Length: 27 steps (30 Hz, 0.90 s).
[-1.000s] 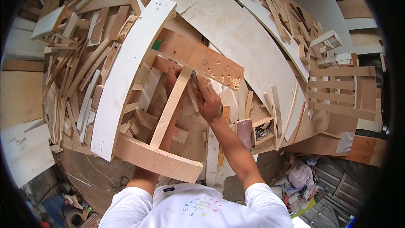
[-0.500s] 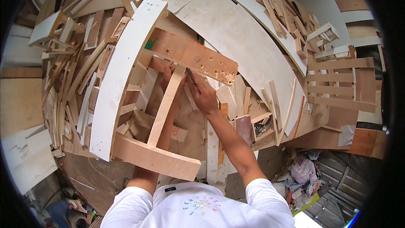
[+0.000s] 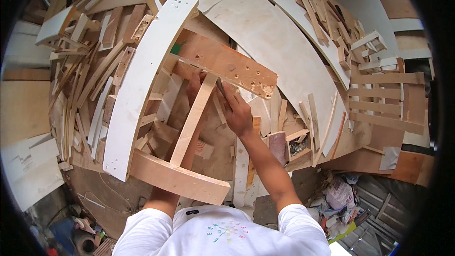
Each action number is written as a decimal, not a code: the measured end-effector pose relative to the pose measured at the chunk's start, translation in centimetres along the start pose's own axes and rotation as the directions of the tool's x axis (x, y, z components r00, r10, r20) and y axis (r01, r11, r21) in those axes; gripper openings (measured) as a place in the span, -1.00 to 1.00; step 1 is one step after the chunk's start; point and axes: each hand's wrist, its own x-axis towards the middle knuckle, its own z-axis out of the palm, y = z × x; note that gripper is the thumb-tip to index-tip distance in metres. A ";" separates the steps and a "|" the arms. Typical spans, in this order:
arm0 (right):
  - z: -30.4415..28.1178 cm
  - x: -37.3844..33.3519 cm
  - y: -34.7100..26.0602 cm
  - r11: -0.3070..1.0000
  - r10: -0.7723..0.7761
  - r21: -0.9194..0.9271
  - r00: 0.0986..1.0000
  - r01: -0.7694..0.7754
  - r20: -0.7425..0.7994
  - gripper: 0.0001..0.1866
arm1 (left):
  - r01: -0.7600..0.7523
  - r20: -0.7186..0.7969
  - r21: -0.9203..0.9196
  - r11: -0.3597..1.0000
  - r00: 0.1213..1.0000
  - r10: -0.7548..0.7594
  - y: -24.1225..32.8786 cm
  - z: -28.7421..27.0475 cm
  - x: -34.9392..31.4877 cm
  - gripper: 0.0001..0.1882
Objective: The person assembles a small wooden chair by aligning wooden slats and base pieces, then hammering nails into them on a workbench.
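A wooden frame stands before me: a long curved white-faced board [image 3: 147,80], a brown board with holes [image 3: 227,61] at the far end, a pale curved piece [image 3: 182,176] at the near end, and a narrow slat [image 3: 193,121] between them. My left hand [image 3: 195,85] reaches under the frame to the slat's far end. Its fingers look curled, but the slat and brown board partly hide them and what they grip. My right hand [image 3: 238,115] is closed on a dark slender tool [image 3: 220,86] beside that joint. The tool's exact kind is unclear.
Thin wood strips [image 3: 71,118] and offcuts crowd the left. A large pale sheet [image 3: 265,33] lies beyond the frame. On the right are an open box of small metal pieces [image 3: 298,146] and a slatted wooden piece [image 3: 379,99]. Bagged rubbish [image 3: 339,194] sits lower right.
The frame and both hands appear slightly farther right in the picture, as do the surroundings. Both hands stay at the slat's far end, with the dark tool still in my right hand.
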 end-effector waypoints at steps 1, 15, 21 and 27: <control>0.3 0.1 0.1 1.000 0.020 -0.022 1.000 -0.020 0.003 -0.34 | -0.033 -0.004 -0.046 0.998 0.999 0.033 0.0 -0.1 0.0 -0.37; 0.7 1.3 0.3 0.980 0.171 -0.124 0.974 -0.153 0.150 -0.40 | 0.038 0.009 -0.023 0.999 0.999 -0.038 -0.8 0.6 0.4 -0.45; 0.6 1.7 0.4 0.964 0.230 -0.174 0.960 -0.201 0.160 -0.46 | 0.042 0.009 -0.017 0.999 0.999 -0.042 -1.1 0.7 0.6 -0.49; -0.7 1.6 -1.2 0.985 0.166 -0.075 0.978 -0.157 0.126 -0.45 | 0.075 0.013 -0.016 0.997 0.997 -0.075 -1.7 0.4 -0.2 -0.53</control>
